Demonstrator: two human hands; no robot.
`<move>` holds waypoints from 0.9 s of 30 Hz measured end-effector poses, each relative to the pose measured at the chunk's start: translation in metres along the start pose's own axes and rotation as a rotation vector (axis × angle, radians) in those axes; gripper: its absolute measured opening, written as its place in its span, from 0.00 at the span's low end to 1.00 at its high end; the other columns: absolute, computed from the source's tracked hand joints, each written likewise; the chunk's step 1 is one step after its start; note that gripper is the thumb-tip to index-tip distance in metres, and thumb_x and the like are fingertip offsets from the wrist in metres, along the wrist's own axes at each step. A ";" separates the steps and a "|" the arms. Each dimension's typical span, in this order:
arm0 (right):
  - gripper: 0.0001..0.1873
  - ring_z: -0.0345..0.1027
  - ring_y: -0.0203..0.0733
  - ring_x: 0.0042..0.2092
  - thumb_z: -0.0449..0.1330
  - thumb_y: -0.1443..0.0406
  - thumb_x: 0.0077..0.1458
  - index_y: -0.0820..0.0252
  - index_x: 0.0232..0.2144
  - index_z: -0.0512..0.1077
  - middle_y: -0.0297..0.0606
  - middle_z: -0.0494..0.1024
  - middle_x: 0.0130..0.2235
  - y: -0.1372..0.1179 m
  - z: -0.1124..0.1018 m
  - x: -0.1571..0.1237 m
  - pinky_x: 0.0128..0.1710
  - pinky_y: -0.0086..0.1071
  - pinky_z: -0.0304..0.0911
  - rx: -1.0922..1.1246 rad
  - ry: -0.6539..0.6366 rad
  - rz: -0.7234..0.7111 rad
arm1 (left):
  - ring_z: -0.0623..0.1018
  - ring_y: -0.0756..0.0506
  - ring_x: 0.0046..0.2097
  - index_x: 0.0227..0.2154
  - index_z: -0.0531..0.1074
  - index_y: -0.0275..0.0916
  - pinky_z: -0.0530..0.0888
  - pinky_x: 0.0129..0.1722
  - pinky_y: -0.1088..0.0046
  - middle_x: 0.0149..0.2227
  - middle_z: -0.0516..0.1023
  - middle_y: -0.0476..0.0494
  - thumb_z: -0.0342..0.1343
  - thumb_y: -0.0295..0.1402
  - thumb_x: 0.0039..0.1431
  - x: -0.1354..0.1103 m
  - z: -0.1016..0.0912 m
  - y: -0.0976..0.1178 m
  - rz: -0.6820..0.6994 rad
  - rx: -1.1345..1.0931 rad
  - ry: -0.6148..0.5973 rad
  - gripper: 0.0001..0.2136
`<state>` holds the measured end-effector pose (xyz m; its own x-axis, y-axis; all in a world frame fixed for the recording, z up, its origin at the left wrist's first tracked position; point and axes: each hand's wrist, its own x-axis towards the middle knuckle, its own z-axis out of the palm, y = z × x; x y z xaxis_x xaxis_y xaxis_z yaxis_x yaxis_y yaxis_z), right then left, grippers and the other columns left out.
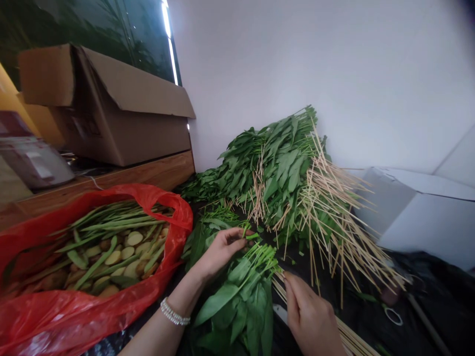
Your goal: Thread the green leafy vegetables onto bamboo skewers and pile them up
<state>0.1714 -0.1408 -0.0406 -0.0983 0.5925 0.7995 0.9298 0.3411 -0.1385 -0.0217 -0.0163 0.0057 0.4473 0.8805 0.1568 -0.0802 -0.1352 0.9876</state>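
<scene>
My left hand (222,248) pinches a short green stem (248,234) at the cut ends of a bunch of leafy greens (237,296) lying in front of me. A pearl bracelet (173,313) circles that wrist. My right hand (309,316) rests lower right, fingers closed around the ends of bamboo skewers (349,336) that run under it. Behind both hands rises a big pile of skewered greens (285,173) with many bare skewer ends (341,227) fanning out to the right.
A red plastic bag (74,306) at left holds long green pods and sliced pale vegetables. A cardboard box (111,109) sits on a wooden ledge behind it. A white box (426,212) stands at right, by the white wall.
</scene>
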 end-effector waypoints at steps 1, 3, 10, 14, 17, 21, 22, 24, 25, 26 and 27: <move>0.15 0.77 0.38 0.32 0.43 0.67 0.65 0.62 0.41 0.69 0.39 0.80 0.34 0.000 0.000 0.000 0.30 0.26 0.68 0.002 -0.008 0.003 | 0.74 0.50 0.34 0.40 0.78 0.37 0.68 0.37 0.75 0.35 0.79 0.45 0.61 0.33 0.52 -0.001 0.001 0.000 -0.004 -0.009 -0.017 0.12; 0.15 0.77 0.38 0.32 0.43 0.67 0.65 0.62 0.40 0.69 0.39 0.80 0.34 0.000 0.000 0.000 0.30 0.26 0.69 0.007 -0.011 0.006 | 0.74 0.50 0.34 0.39 0.78 0.38 0.68 0.37 0.75 0.35 0.79 0.46 0.61 0.32 0.52 -0.002 0.002 0.001 -0.005 -0.009 -0.051 0.11; 0.15 0.77 0.39 0.32 0.43 0.67 0.64 0.62 0.41 0.70 0.41 0.80 0.34 0.001 0.001 -0.001 0.29 0.26 0.69 -0.001 -0.014 -0.003 | 0.74 0.49 0.34 0.34 0.79 0.37 0.68 0.38 0.74 0.33 0.80 0.46 0.66 0.33 0.47 -0.002 0.003 -0.002 -0.013 -0.048 -0.036 0.10; 0.15 0.77 0.39 0.31 0.43 0.67 0.64 0.61 0.39 0.69 0.39 0.80 0.32 0.000 0.000 0.000 0.28 0.25 0.69 0.005 -0.011 -0.001 | 0.73 0.50 0.31 0.32 0.78 0.36 0.69 0.35 0.75 0.32 0.78 0.46 0.67 0.35 0.46 0.000 0.003 -0.004 -0.020 -0.100 0.014 0.11; 0.14 0.77 0.38 0.31 0.44 0.68 0.64 0.61 0.39 0.69 0.39 0.80 0.33 0.000 0.000 0.000 0.28 0.26 0.68 0.004 -0.008 -0.006 | 0.73 0.51 0.30 0.34 0.76 0.35 0.69 0.32 0.76 0.29 0.75 0.47 0.66 0.36 0.48 0.001 0.004 -0.004 0.006 -0.178 0.018 0.12; 0.14 0.77 0.38 0.32 0.43 0.69 0.64 0.62 0.40 0.69 0.39 0.80 0.33 0.001 0.001 -0.001 0.28 0.26 0.68 0.005 -0.030 -0.015 | 0.73 0.51 0.30 0.34 0.72 0.36 0.68 0.29 0.78 0.28 0.72 0.49 0.64 0.37 0.50 0.000 0.005 -0.001 0.011 -0.218 -0.032 0.12; 0.14 0.77 0.38 0.31 0.43 0.69 0.64 0.62 0.40 0.69 0.39 0.80 0.33 0.001 0.001 -0.001 0.28 0.26 0.68 0.002 -0.033 -0.013 | 0.73 0.50 0.31 0.34 0.71 0.36 0.68 0.28 0.78 0.28 0.72 0.49 0.64 0.37 0.50 0.000 0.005 -0.001 0.007 -0.201 -0.047 0.12; 0.14 0.76 0.38 0.30 0.43 0.69 0.63 0.61 0.39 0.69 0.38 0.80 0.32 0.001 0.001 -0.001 0.27 0.26 0.68 -0.001 -0.033 -0.010 | 0.73 0.51 0.30 0.33 0.72 0.36 0.68 0.29 0.78 0.28 0.72 0.49 0.64 0.38 0.51 0.000 0.005 -0.001 0.004 -0.141 -0.068 0.12; 0.14 0.76 0.39 0.30 0.43 0.69 0.63 0.61 0.40 0.69 0.38 0.80 0.32 0.001 0.001 -0.001 0.27 0.27 0.68 -0.001 -0.028 -0.011 | 0.72 0.51 0.30 0.32 0.72 0.36 0.68 0.29 0.78 0.28 0.71 0.49 0.63 0.39 0.51 0.001 0.004 -0.002 0.009 -0.103 -0.075 0.12; 0.14 0.77 0.39 0.31 0.43 0.69 0.63 0.61 0.40 0.69 0.39 0.80 0.32 0.001 0.000 -0.001 0.28 0.27 0.68 0.000 -0.025 -0.014 | 0.71 0.51 0.30 0.31 0.73 0.35 0.68 0.29 0.78 0.28 0.71 0.49 0.63 0.39 0.51 0.001 0.004 -0.003 0.017 -0.066 -0.080 0.12; 0.14 0.77 0.39 0.31 0.43 0.69 0.63 0.61 0.40 0.68 0.39 0.80 0.33 0.000 0.000 -0.001 0.28 0.27 0.69 0.003 -0.020 -0.016 | 0.70 0.52 0.29 0.30 0.73 0.35 0.68 0.30 0.78 0.27 0.71 0.49 0.63 0.39 0.51 0.001 0.003 -0.004 0.024 -0.035 -0.087 0.12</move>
<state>0.1717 -0.1407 -0.0413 -0.1208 0.6016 0.7896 0.9271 0.3528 -0.1269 -0.0178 -0.0165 0.0022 0.5200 0.8344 0.1827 -0.1225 -0.1389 0.9827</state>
